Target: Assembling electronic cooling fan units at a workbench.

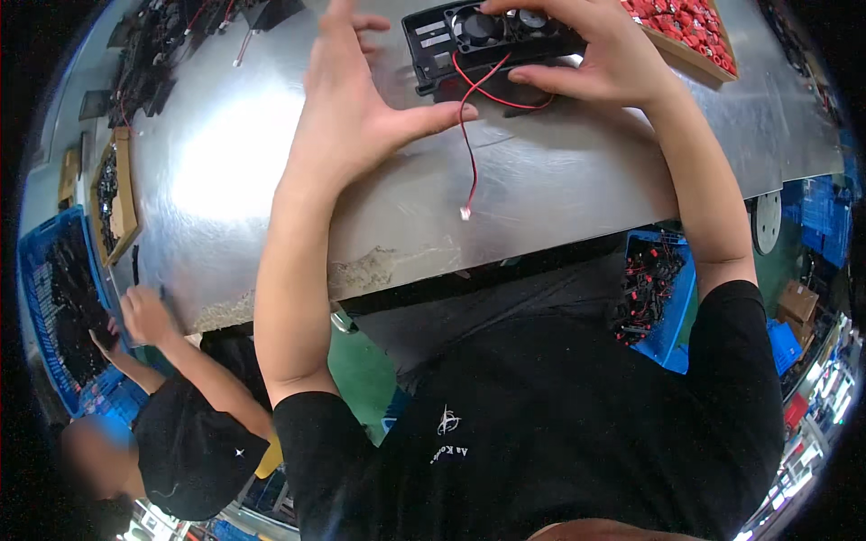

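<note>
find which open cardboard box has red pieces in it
The upper-right cardboard box: it is filled with small red pieces, while the far-left cardboard box holds dark parts.

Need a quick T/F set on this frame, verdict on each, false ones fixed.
1. The right hand is at a black housing with two fans. True.
2. Both hands are clenched into fists. False: the left hand is open, its thumb spread.
3. Red and black wires run from the housing toward a white plug. True.
4. The plug sits inside the housing. False: it is outside, nearer the person.
5. A box of red parts is at upper right. True.
6. Nobody else is in view. False: a co-worker is at lower left.
</note>
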`<state>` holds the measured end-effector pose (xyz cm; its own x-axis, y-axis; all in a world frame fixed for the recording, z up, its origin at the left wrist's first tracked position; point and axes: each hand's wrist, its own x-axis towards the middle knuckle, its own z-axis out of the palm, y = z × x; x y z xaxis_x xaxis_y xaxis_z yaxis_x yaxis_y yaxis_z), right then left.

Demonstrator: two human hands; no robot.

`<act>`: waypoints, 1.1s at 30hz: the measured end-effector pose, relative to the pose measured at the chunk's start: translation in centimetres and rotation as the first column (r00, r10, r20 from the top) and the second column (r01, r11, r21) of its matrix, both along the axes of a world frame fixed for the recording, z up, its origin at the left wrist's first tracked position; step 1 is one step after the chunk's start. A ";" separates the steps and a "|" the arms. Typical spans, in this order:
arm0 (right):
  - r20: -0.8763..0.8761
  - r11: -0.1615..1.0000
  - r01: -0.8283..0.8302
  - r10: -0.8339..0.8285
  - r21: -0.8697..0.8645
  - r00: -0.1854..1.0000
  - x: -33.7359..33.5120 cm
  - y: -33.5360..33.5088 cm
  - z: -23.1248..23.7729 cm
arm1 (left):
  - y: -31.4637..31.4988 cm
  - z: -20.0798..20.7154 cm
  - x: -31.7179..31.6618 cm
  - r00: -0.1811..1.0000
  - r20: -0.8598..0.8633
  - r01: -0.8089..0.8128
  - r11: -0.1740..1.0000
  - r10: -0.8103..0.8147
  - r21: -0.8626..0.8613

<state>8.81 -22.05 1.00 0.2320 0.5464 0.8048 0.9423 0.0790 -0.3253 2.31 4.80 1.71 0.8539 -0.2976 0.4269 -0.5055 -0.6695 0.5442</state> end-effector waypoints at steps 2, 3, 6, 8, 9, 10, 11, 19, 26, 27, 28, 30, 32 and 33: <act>-0.023 1.000 -0.002 0.002 -0.005 1.000 -0.1 -0.2 0.0 | -0.4 1.0 -0.2 0.989 -0.057 0.117 0.952 -0.139 -0.283; 0.000 1.000 -0.004 0.004 -0.012 1.000 0.0 -0.2 -0.1 | -0.4 1.4 -0.2 0.988 -0.056 0.119 0.951 -0.141 -0.285; 0.032 1.000 0.001 0.000 -0.031 0.999 0.3 0.0 -0.1 | -0.4 1.8 -0.1 0.971 -0.169 0.151 0.981 -0.170 -0.118; 0.041 0.999 0.007 -0.005 -0.046 0.999 0.1 0.2 -0.1 | -0.3 1.6 -0.1 0.961 -0.215 0.141 0.979 -0.171 -0.147; 0.060 0.998 0.020 -0.017 -0.053 0.998 -0.1 0.2 0.0 | -0.2 1.5 -0.1 0.961 -0.217 0.139 0.979 -0.169 -0.149; 0.081 0.998 0.031 -0.026 -0.060 0.996 -0.2 0.3 0.0 | -0.1 1.3 0.1 0.960 -0.218 0.152 0.981 -0.176 -0.122; 0.080 0.998 0.027 -0.022 -0.061 0.997 -0.2 0.4 0.0 | 0.1 1.1 0.3 0.958 -0.219 0.166 0.982 -0.183 -0.096; -0.312 0.799 0.141 -0.382 -0.584 0.870 -3.8 1.5 5.2 | 0.7 -0.4 0.7 0.967 0.006 0.253 0.965 -0.253 0.067; 0.022 0.991 -0.039 0.043 -0.125 0.999 -1.4 0.4 1.7 | 0.4 0.2 0.5 0.795 -0.536 -0.128 0.785 -0.284 -0.606; -0.163 0.921 0.110 -0.182 -0.373 0.970 -3.4 1.3 4.5 | 0.8 0.0 0.4 0.798 -0.538 -0.143 0.782 -0.271 -0.606; -0.262 0.756 0.199 -0.442 -0.624 0.858 -4.4 1.4 6.2 | 0.6 0.0 0.3 0.756 -0.585 -0.168 0.778 -0.292 -0.605; -0.160 0.758 0.235 -0.407 -0.608 0.899 -4.4 1.1 4.6 | 0.6 0.2 0.2 0.715 -0.626 -0.202 0.766 -0.311 -0.610; -0.142 0.685 0.202 -0.411 -0.700 0.901 -4.3 -0.4 4.6 | 0.5 0.9 0.1 0.664 -0.698 -0.229 0.815 -0.269 -0.532; -0.137 0.677 0.188 -0.397 -0.711 0.908 -4.2 -0.6 4.7 | 0.4 1.0 0.0 0.668 -0.694 -0.244 0.802 -0.268 -0.544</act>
<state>4.66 -22.69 5.65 0.6153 0.7767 0.1344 0.7482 -0.5218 -0.4097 2.28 5.23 2.76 0.9433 -0.2396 -0.2299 0.2085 -0.1116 0.9716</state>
